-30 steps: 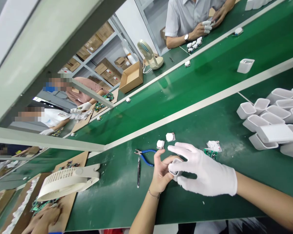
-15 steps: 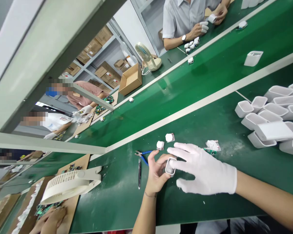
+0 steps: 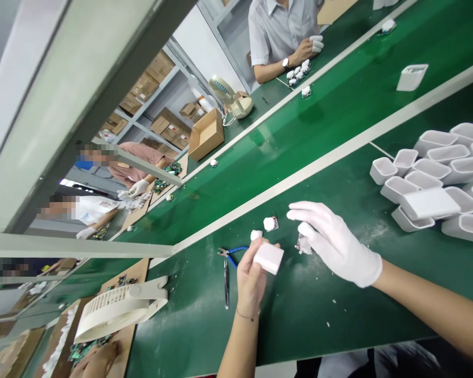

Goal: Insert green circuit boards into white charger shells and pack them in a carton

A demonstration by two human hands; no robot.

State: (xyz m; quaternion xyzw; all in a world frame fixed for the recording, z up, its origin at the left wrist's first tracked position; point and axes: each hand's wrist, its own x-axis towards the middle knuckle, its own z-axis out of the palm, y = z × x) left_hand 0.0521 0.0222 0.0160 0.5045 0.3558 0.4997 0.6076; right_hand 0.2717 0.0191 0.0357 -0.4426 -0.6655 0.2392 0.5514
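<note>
Turned the case (image 3: 270, 257), gripped in the left hand (image 3: 253, 273), and swung the right hand (image 3: 333, 241) to a part (image 3: 304, 244), can't tell if pinched. Maybe filled one, still got two more parts (image 3: 270, 224) (image 3: 256, 235) loose.

i can read no text, brand, number or sign in the head view. small labels (image 3: 172, 127) are fixed to the cardboard boxes (image 3: 162, 118) on the shelving at the rear; at this size i cannot resolve what they carry. any print on the white shirt (image 3: 92, 211) of the co-worker at far left is too blurred for me to make out. the dial of the wristwatch (image 3: 286, 63) on the co-worker opposite is too small for me to read.
</note>
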